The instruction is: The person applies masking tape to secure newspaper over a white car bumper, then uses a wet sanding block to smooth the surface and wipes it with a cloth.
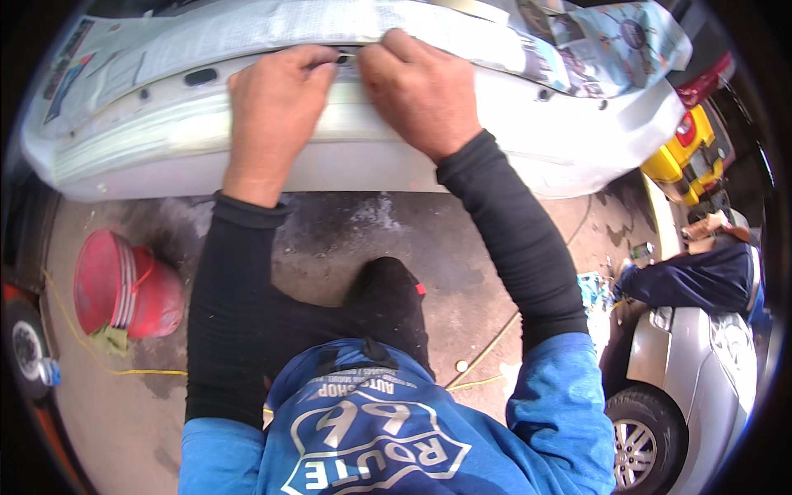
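A white car bumper (190,140) lies across the top of the view, its upper part covered with newspaper sheets (272,29). My left hand (272,103) and my right hand (417,87) rest side by side on the bumper's top edge. The fingertips of both pinch at the lower edge of the newspaper near a small dark hole (342,58). What exactly the fingers grip is hidden by the hands. Both forearms wear black sleeves under a blue shirt.
A red bucket (124,285) lies on the stained concrete floor at the left, with a yellow cord (82,346) beside it. A silver car (701,379) stands at the lower right. A person in dark clothes (701,276) crouches at the right, near a yellow object (685,157).
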Available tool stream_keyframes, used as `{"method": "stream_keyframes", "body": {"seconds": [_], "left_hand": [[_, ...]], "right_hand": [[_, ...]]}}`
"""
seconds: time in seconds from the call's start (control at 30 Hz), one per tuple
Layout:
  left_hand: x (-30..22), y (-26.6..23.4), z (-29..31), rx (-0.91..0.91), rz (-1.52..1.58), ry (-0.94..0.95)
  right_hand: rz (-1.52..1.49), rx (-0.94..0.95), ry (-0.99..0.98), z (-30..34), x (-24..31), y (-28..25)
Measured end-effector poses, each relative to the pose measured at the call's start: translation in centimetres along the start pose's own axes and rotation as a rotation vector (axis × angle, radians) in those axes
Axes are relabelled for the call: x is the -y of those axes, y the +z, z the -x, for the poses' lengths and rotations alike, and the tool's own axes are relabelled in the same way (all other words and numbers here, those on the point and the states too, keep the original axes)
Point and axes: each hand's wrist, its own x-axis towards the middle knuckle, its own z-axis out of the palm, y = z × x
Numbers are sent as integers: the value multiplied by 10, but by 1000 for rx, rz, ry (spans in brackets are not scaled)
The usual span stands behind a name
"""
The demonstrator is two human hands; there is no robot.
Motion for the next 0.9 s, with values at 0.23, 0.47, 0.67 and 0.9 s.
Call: {"method": "stream_keyframes", "body": {"seconds": [0.23, 0.47, 0.67, 0.9], "left_hand": [[-2, 1, 3, -17, -61, 33], [13, 5, 9, -87, -6, 171], [14, 1, -1, -27, -66, 354], [16, 0, -5, -26, -217, 476]], "right_hand": [[28, 84, -159, -9, -9, -10], [58, 203, -213, -11, -17, -16], [59, 224, -213, -9, -19, -15], [33, 221, -100, -13, -11, -14]]}}
